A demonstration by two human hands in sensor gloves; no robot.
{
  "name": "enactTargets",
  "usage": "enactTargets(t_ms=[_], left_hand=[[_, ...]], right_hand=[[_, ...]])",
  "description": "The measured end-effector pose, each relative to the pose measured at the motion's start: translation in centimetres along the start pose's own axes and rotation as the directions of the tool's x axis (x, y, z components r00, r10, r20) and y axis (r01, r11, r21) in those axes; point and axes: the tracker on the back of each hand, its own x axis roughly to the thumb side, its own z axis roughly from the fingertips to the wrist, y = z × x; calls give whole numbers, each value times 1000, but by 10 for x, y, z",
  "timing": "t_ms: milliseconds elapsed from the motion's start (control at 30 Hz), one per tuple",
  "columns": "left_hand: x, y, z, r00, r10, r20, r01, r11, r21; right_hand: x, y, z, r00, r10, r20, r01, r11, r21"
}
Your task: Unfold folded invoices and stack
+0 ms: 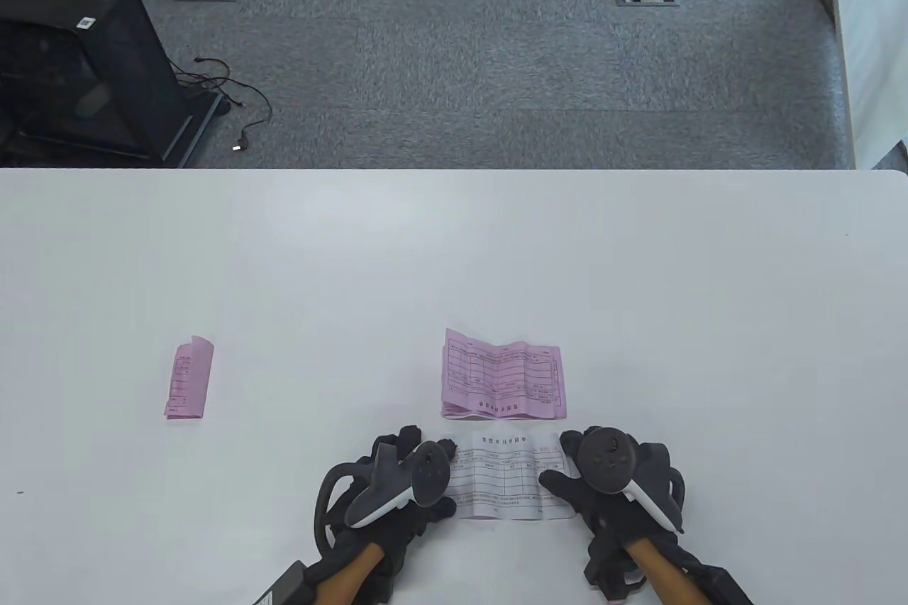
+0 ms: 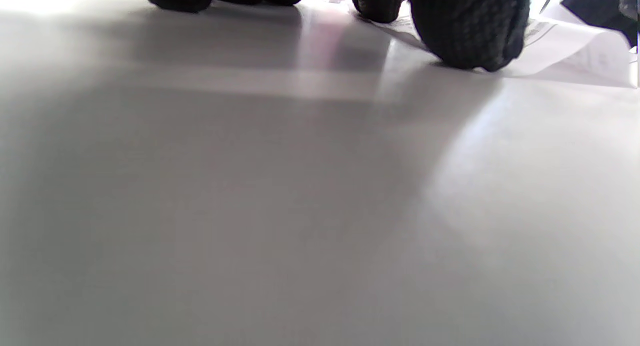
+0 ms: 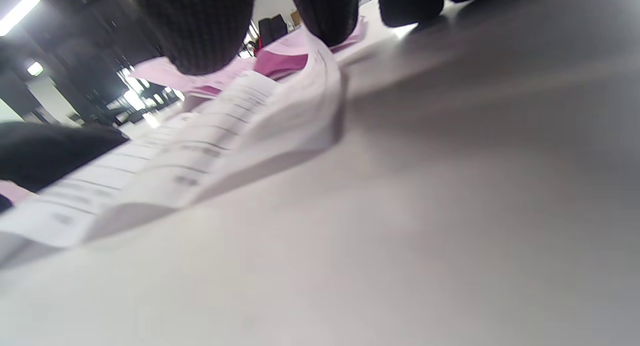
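Note:
A white invoice [image 1: 505, 476] lies unfolded and creased on the white table [image 1: 454, 264], near the front edge. My left hand [image 1: 431, 457] presses its left end and my right hand [image 1: 562, 464] presses its right end, fingers spread. Just behind it lies an unfolded pink invoice [image 1: 504, 378], with more pink paper edges showing under it. A folded pink invoice [image 1: 190, 379] lies far to the left. In the left wrist view my fingertips [image 2: 465, 31] rest on the white sheet [image 2: 565, 51]. In the right wrist view my fingertips [image 3: 200, 31] touch the wavy white sheet [image 3: 215, 136], with pink paper [image 3: 280, 56] behind.
The table's far edge [image 1: 454, 170] borders grey carpet. A black cabinet [image 1: 78, 66] with loose cables stands on the floor at the back left.

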Motion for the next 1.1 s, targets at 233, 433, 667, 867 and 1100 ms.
enactTargets(t_ms=[233, 433, 667, 867, 1100], left_hand=[[0, 0, 0, 1000, 0, 0, 0, 1000, 0], [0, 0, 0, 1000, -5, 4, 5, 1000, 6], [0, 0, 1, 1000, 2, 6, -2, 1000, 7], [-11, 12, 4, 982, 186, 22, -186, 982, 23], [-38, 33, 21, 825, 556, 103, -565, 815, 128]], right_hand=[[10, 4, 3, 995, -97, 13, 97, 994, -53], [11, 7, 5, 998, -68, -18, 66, 994, -87], [8, 2, 6, 991, -129, -31, 123, 981, -149], [14, -24, 15, 957, -258, 133, 285, 923, -259], [38, -63, 36, 812, -397, 427, 529, 810, -253]])
